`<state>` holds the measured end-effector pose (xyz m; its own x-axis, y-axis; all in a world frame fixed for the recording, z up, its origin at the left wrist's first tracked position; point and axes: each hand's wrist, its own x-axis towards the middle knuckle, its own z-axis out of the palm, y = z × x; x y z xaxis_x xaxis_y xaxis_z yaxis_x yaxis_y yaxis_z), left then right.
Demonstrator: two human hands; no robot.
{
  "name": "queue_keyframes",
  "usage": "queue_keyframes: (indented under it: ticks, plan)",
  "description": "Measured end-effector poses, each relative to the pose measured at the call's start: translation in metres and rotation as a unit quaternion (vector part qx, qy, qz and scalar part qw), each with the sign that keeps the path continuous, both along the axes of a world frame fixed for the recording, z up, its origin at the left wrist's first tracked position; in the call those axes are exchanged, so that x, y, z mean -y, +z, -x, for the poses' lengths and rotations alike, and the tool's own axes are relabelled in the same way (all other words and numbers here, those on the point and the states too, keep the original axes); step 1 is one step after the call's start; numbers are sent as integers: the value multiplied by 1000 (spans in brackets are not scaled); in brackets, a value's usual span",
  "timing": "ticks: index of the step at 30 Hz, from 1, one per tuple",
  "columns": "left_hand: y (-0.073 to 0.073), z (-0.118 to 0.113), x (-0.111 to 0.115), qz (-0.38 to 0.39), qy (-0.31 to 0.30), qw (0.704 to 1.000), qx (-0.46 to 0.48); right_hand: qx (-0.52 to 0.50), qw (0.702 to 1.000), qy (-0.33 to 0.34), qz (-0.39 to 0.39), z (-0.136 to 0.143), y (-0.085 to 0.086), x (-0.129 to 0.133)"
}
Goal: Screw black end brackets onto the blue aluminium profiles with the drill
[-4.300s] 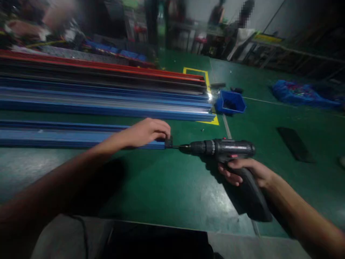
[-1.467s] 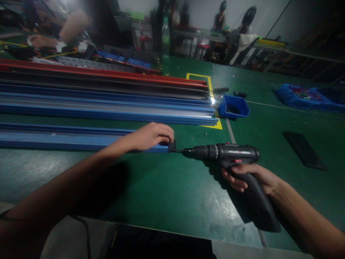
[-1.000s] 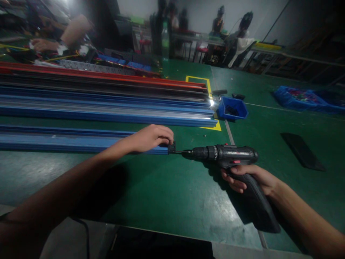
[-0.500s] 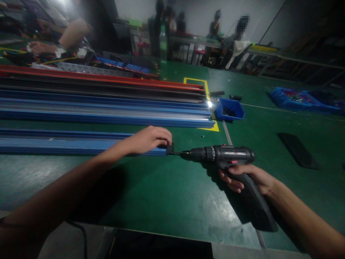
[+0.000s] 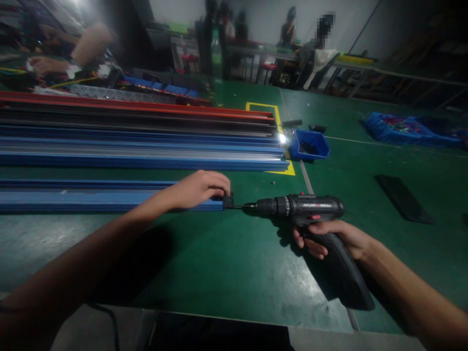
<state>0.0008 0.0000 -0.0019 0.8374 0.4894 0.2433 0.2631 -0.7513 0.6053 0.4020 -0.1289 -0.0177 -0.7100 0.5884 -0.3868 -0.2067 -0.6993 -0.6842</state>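
My left hand presses down on the right end of a long blue rail lying on the green table. A small black end piece sits on that rail end, just past my fingertips. My right hand grips the handle of a black cordless drill, held level with its bit touching the end piece.
Behind the rail lies a stack of long blue, grey and red rails. A blue parts bin stands at their right end. A black flat strip lies at the right, a blue bag farther back. Other people work in the background.
Both hands and the drill hold nearly the same pose; the bit stays on the end piece. Only the camera view has shifted slightly.
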Motion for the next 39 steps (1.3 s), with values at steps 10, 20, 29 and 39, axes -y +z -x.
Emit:
queue_keyframes:
  ticks: [10,20,29,39]
  plan:
    - [2,0,1,3,3,1000,-2,1,1000,1,-24,3,1,0]
    - [2,0,1,0,7,1000,-7,5,1000,-11,2,6,6,1]
    - [5,-2,2,-1,8,1000,-2,12,1000,-22,-3,8,8,3]
    - [5,-1,2,0,9,1000,-5,27,999,-20,8,5,6,3]
